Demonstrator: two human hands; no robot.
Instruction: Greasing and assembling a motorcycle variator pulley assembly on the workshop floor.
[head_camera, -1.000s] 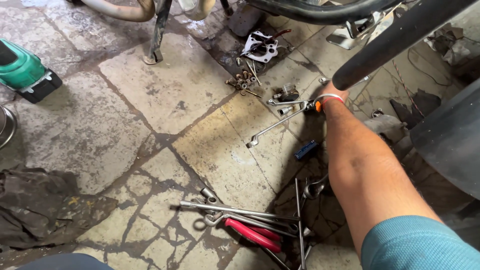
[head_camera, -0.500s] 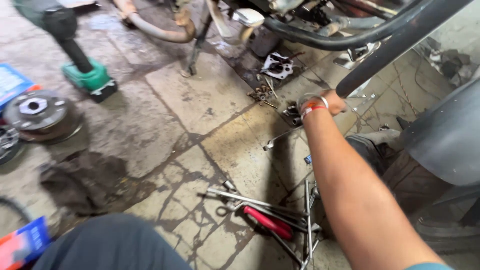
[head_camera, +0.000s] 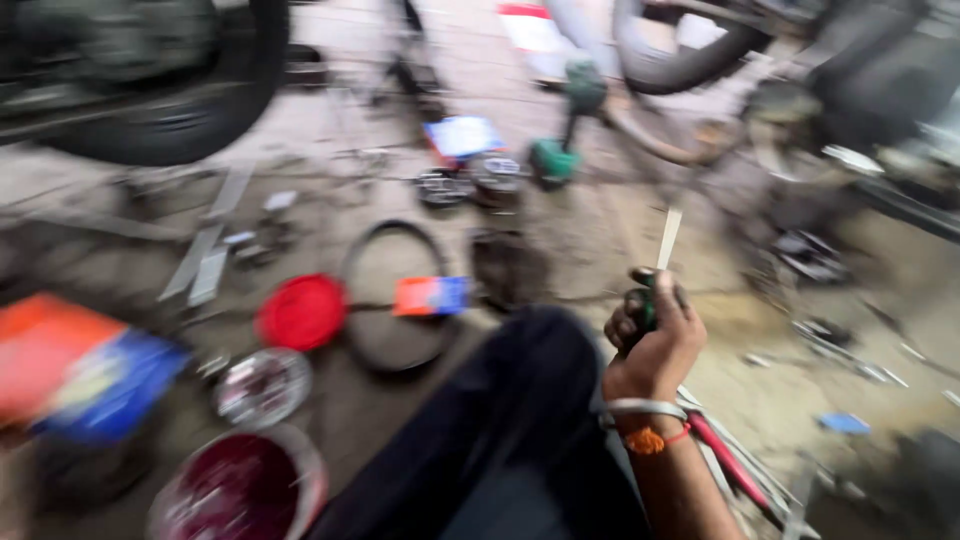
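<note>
On the floor of a cluttered workshop, nearest the camera, a dark trouser knee fills the lower middle. Just right of it the right hand is raised, wrist ringed by a metal bangle and an orange thread. Its grip is closed on a tool: a dark handle, perhaps greenish, sits inside the fist and a flat pale shaft sticks up above the knuckles, tilted slightly right. The blur hides the tip, so it may be a screwdriver or a file; I cannot tell which. The left hand is not in view.

Below the wrist, toward the near right corner of the floor, lie red-handled pliers among long steel tools. At the near left stands a bucket with a dark red inside, and beyond it a round metal part. Farther out a red lid lies beside a black rubber ring, with a small orange and blue box over the ring's right side. At the far edge sit a green power tool and a motorbike tyre.

The step in hand looks like carrying a picked-up tool toward the work. Seating its tip would call for a steadier view and a firm fist.
</note>
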